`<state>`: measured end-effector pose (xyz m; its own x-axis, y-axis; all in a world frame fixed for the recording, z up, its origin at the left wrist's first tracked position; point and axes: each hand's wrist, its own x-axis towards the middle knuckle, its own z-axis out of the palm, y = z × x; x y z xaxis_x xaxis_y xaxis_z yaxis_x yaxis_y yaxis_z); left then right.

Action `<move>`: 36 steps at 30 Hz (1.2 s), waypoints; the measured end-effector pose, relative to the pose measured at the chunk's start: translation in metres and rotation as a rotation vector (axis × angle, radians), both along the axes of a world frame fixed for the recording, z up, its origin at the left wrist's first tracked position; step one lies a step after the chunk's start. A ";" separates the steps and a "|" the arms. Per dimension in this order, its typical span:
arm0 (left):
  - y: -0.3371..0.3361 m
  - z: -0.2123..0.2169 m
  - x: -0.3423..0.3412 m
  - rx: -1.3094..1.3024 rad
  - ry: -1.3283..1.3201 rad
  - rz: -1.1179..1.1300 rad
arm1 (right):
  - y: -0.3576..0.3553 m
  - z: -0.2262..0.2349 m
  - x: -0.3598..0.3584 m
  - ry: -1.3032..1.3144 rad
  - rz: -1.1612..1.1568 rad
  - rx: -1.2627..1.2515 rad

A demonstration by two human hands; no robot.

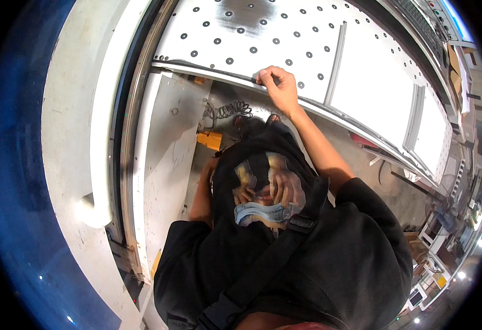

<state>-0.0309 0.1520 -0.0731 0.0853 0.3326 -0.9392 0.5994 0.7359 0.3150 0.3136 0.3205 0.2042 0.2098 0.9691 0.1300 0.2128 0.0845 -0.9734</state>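
My right hand point(278, 88) rests at the near edge of a white table point(246, 66) dotted with round black-ringed spots. Its fingers are curled in and the thumb lies close against them; anything inside the grip is hidden. A dark strip runs along the table edge beside the fingertips. My left hand point(212, 164) hangs low at my left side, against my dark clothing, next to a grey-white panel point(169, 132). Its fingers are hidden from view.
Two grey metal strips point(336, 63) point(415, 115) cross the table. A tall white and blue machine body point(76, 137) stands at my left. Beneath the table, a coiled black cable point(227, 111) and a yellow piece point(210, 140) show. Papers point(463, 82) and equipment lie at right.
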 end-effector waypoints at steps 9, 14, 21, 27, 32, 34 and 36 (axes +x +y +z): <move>0.033 0.056 0.002 -0.089 0.087 0.060 | -0.002 -0.001 0.005 0.083 -0.002 -0.054; 0.061 0.059 0.011 0.060 -0.069 0.098 | 0.000 0.007 0.008 0.230 0.039 -0.076; 0.103 0.067 0.055 0.139 -0.220 0.005 | -0.002 0.009 0.015 0.232 0.046 -0.089; 0.092 0.052 0.046 -0.002 -0.035 -0.276 | -0.005 0.011 0.015 0.271 0.059 -0.080; 0.051 0.040 -0.011 -0.198 0.025 -0.171 | -0.002 0.005 0.016 0.252 0.076 -0.075; 0.047 0.079 -0.019 -0.290 0.052 -0.139 | -0.004 0.006 0.016 0.247 0.052 -0.079; 0.040 0.091 -0.024 -0.309 0.039 -0.058 | -0.004 0.007 0.014 0.227 0.053 -0.084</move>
